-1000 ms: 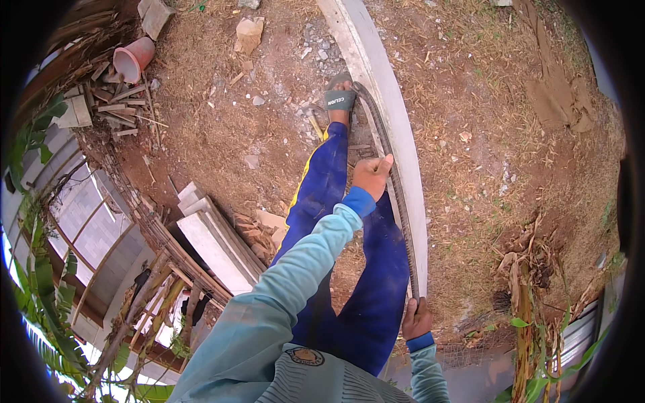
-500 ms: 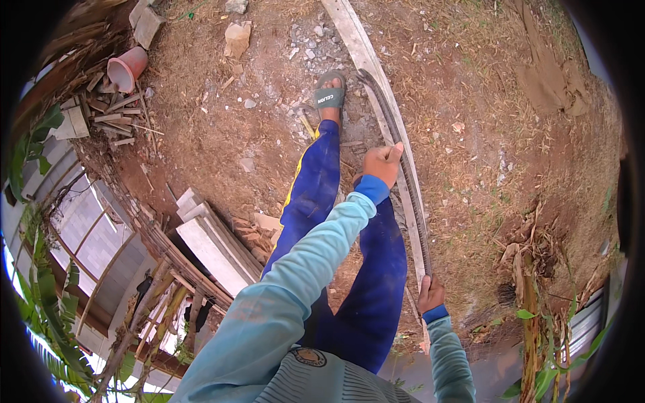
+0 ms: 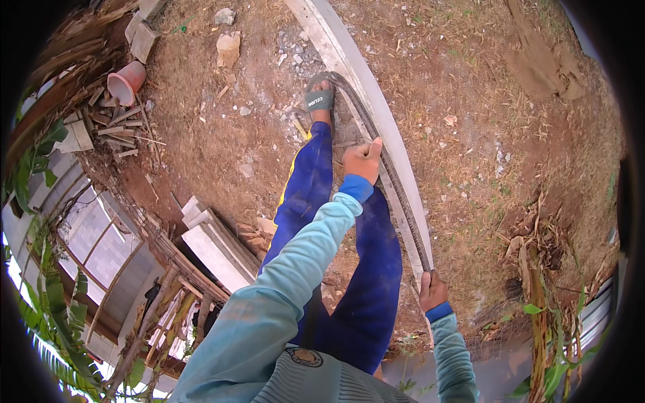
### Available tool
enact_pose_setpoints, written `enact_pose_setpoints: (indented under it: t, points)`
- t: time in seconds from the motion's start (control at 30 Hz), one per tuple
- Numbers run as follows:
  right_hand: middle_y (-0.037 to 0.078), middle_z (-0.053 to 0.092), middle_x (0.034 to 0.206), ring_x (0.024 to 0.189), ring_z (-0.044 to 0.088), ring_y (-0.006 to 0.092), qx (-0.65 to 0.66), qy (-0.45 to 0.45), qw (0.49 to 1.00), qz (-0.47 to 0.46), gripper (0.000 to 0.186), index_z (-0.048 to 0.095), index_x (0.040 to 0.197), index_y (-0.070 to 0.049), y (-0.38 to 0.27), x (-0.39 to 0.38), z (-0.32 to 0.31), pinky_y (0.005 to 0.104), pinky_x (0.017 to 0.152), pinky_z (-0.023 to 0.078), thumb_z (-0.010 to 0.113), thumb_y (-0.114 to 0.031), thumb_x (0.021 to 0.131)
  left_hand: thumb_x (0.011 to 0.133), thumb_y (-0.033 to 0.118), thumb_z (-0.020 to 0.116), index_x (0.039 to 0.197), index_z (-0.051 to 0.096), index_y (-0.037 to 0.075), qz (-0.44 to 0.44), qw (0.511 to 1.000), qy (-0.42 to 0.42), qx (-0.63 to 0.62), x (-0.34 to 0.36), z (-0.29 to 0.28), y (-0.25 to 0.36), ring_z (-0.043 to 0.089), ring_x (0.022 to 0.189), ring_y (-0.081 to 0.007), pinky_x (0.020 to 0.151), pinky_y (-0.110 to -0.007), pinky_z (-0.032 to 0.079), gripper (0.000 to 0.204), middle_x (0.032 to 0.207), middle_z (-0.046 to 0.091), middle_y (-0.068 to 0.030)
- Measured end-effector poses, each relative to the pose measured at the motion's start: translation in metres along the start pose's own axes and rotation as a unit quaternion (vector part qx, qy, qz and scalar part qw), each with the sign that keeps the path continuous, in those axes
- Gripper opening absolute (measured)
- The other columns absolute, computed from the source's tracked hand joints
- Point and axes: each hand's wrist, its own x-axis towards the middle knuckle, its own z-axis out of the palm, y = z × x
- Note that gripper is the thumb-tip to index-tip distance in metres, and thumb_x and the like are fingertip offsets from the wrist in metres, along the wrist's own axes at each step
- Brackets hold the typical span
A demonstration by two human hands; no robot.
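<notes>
A long, dark ridged bar (image 3: 396, 181), which looks like steel rebar, runs from beside my sandal (image 3: 319, 99) back toward me. Along it lies a long pale grey plank (image 3: 373, 84), close against the bar. My left hand (image 3: 363, 161) is closed around the bar midway along, thumb on top. Farther down, near the bar's near end, my right hand (image 3: 433, 292) is also closed on it. Whether either hand grips the plank as well, I cannot tell. The bar's far end curves over by my sandalled foot.
At the left, a pink bucket (image 3: 126, 84) lies tipped beside a heap of wood offcuts (image 3: 121, 127). Stacked boards (image 3: 218, 245) lie left of my legs. Dry plant stalks (image 3: 534, 275) stand at the right. Stones and rubble (image 3: 295, 57) litter the dirt ahead.
The far ends of the bar and plank have swung left, bringing the bar's tip up to my sandal. My left hand has shifted slightly left; both hands keep their grip.
</notes>
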Motion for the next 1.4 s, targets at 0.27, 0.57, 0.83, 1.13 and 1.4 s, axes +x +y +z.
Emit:
enact_pose_setpoints:
  t: [0.27, 0.57, 0.83, 1.13, 1.4]
  points:
    - [0.028, 0.057, 0.064, 0.066, 0.058, 0.05, -0.014, 0.001, 0.999, -0.037, 0.039, 0.055, 0.091, 0.003, 0.065, 0.041, 0.039, 0.054, 0.057, 0.044, 0.046, -0.034, 0.097, 0.093, 0.027, 0.061, 0.057, 0.047, -0.002, -0.004, 0.998, 0.029, 0.06, 0.002, 0.004, -0.006, 0.029, 0.054, -0.0065, 0.047, -0.031, 0.028, 0.049, 0.053, 0.032, 0.0043]
    - [0.031, 0.059, 0.071, 0.071, 0.059, 0.0503, -0.018, 0.043, 0.994, -0.096, 0.045, 0.058, 0.104, 0.008, 0.134, 0.098, 0.045, 0.0518, 0.061, 0.047, 0.048, -0.035, 0.096, 0.098, 0.045, 0.045, 0.085, 0.069, 0.002, -0.136, 0.986, 0.074, -0.057, 0.107, -0.083, 0.029, 0.036, 0.043, -0.0072, 0.038, -0.024, 0.026, 0.051, 0.064, 0.049, 0.001]
    - [0.032, 0.063, 0.091, 0.087, 0.061, 0.0483, -0.011, 0.043, 0.995, -0.088, 0.055, 0.056, 0.115, 0.009, 0.151, 0.149, 0.054, 0.0495, 0.076, 0.049, 0.045, -0.041, 0.097, 0.088, 0.046, 0.065, 0.091, 0.069, 0.007, -0.248, 0.952, -0.163, 0.078, 0.187, -0.097, 0.095, 0.027, 0.044, -0.0058, 0.036, -0.023, 0.018, 0.04, 0.063, 0.047, 0.0045]
    - [0.025, 0.061, 0.076, 0.067, 0.059, 0.0357, -0.015, 0.053, 0.996, -0.069, 0.047, 0.06, 0.098, 0.004, 0.142, 0.137, 0.012, 0.0428, 0.063, 0.045, 0.049, -0.042, 0.097, 0.095, 0.027, 0.06, 0.088, 0.062, 0.008, -0.12, 0.988, -0.059, -0.072, 0.173, -0.116, 0.076, 0.029, 0.047, -0.0058, 0.04, -0.023, 0.022, 0.021, 0.061, 0.038, 0.0065]
    - [0.017, 0.045, 0.055, 0.048, 0.042, 0.0243, -0.001, 0.09, 0.996, 0.022, 0.046, 0.053, 0.073, -0.001, 0.071, -0.027, 0.002, 0.0401, 0.049, 0.035, 0.048, -0.039, 0.098, 0.1, 0.025, 0.049, 0.092, 0.059, 0.006, -0.078, 0.985, 0.026, -0.15, 0.094, -0.119, 0.056, 0.037, 0.048, -0.0053, 0.039, -0.021, 0.027, 0.023, 0.066, 0.051, 0.0025]
